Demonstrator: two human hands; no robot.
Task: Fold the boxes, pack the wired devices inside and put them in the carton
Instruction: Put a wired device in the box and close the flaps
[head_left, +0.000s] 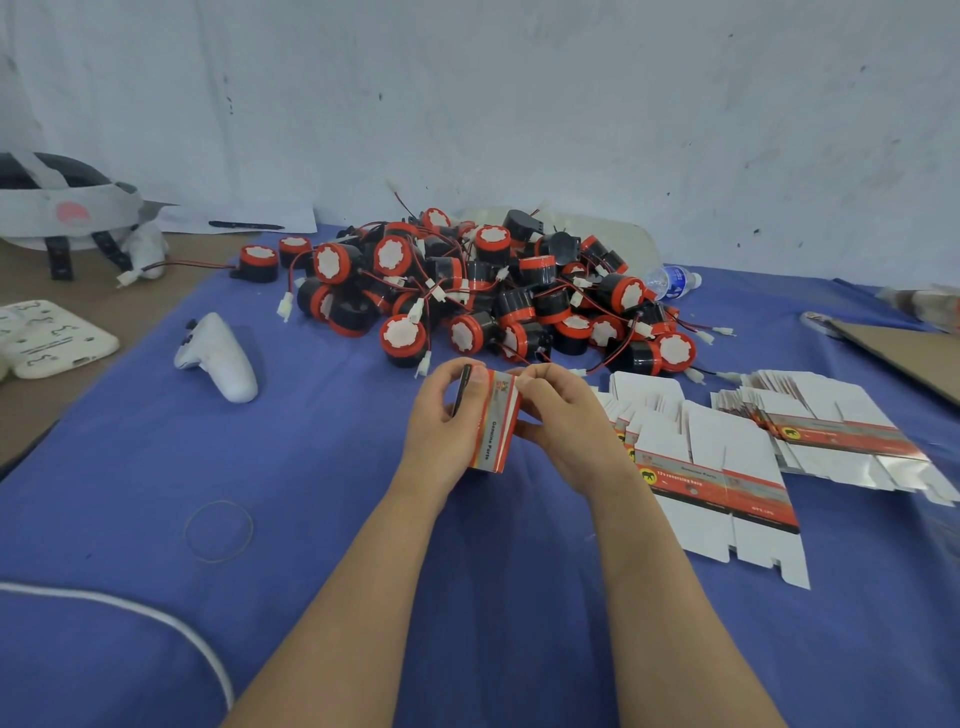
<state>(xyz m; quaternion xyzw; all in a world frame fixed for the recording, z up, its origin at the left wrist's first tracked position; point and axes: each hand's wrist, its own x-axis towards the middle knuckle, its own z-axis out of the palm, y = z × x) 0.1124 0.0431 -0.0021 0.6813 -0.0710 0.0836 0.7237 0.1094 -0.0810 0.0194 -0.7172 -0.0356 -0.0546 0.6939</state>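
A small red, grey and white box (493, 426) printed "Genuine Parts" is held upright above the blue cloth (337, 467), between both hands. My left hand (447, 415) grips its left side. My right hand (558, 410) holds its right side, with fingertips at the top edge. Behind them lies a pile of black and red wired devices (493, 291) with red-black wires and white plugs. Flat unfolded boxes (711, 467) lie fanned out to the right, with a second stack (841, 431) further right.
A white controller (221, 356) lies on the cloth at left, a rubber band (219, 530) nearer me. A helmet-like headset (67, 213), a white plug strip (49, 338), a pen (247, 225), a water bottle (672, 280) and a cardboard sheet (904, 358) ring the work area. A white cable (171, 623) runs at lower left.
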